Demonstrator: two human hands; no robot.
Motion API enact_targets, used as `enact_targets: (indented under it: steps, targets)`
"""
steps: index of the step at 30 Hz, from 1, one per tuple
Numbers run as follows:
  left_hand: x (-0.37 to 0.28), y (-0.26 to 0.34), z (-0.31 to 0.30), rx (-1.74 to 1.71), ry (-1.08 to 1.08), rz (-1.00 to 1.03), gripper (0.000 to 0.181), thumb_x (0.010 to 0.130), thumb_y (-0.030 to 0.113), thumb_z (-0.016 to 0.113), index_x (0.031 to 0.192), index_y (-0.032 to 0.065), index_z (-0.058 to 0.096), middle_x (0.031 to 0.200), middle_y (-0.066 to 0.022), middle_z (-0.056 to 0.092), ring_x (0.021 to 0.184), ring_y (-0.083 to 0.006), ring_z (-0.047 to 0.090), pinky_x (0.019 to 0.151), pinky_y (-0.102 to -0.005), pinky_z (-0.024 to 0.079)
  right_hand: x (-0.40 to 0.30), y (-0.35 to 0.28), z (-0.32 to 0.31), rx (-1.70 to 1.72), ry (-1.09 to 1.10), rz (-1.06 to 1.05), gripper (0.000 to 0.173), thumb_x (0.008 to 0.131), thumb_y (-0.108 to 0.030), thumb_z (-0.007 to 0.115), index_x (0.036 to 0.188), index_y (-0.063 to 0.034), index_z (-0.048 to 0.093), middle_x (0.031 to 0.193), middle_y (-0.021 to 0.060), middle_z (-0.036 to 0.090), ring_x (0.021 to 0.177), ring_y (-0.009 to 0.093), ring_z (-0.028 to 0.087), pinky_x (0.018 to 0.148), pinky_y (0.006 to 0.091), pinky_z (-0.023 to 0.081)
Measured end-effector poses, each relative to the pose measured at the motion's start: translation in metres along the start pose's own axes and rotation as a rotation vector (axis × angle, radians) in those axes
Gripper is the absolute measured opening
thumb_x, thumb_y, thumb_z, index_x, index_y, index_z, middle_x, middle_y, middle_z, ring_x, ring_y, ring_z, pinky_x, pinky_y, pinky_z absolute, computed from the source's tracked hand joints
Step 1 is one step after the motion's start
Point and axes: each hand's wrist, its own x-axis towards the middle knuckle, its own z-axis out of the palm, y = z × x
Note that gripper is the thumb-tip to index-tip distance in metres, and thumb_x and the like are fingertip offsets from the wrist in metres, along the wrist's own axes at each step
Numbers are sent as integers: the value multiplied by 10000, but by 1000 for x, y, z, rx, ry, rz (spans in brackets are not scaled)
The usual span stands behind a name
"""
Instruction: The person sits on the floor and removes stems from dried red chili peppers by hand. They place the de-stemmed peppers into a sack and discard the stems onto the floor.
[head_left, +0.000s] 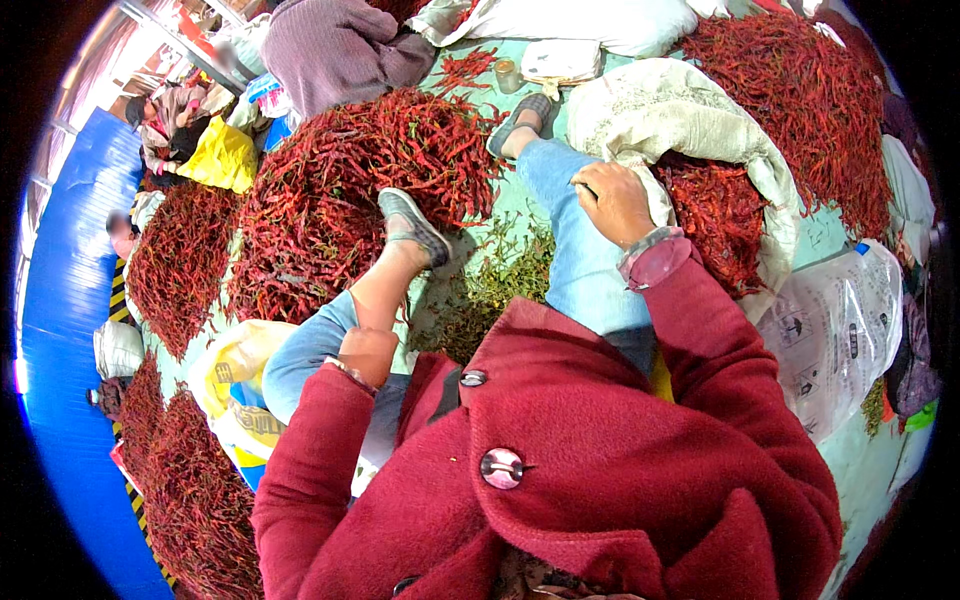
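Note:
My right hand lies on my right knee in pale blue jeans. Its fingers are loosely bent over the denim, with nothing seen in them. On my left leg, just below the knee, rests my left hand; its fingers are mostly hidden from view. A big heap of dried red chilli peppers spreads before my left shoe. Between my legs lies a pile of greenish chilli stems. Beside my right hand stands a rolled-down white woven sack holding red chillies.
A clear printed plastic bag lies at right, and a yellow-white sack by my left leg. More chilli heaps cover the floor. A person in a mauve top sits ahead; a jar stands near a white bundle.

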Motion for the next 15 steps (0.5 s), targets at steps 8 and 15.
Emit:
enact_targets:
  steps: [8, 15]
  targets:
    - [-32, 47, -4, -122, 310, 256, 153, 764, 142, 517, 687, 81, 634, 687, -113, 639, 696, -273, 643, 599, -400, 491, -4, 3, 1, -71, 19, -20, 105, 756, -137, 608, 853, -121, 642, 877, 38, 613, 855, 254, 561, 760, 391, 430]
    - [-4, 59, 2, -25, 309, 316, 98, 748, 181, 552, 772, 136, 636, 742, -61, 636, 795, -242, 629, 649, -382, 472, -10, 3, 1, -91, -30, -62, 137, 756, -129, 603, 889, -115, 628, 944, 51, 609, 901, 266, 555, 794, 404, 420]
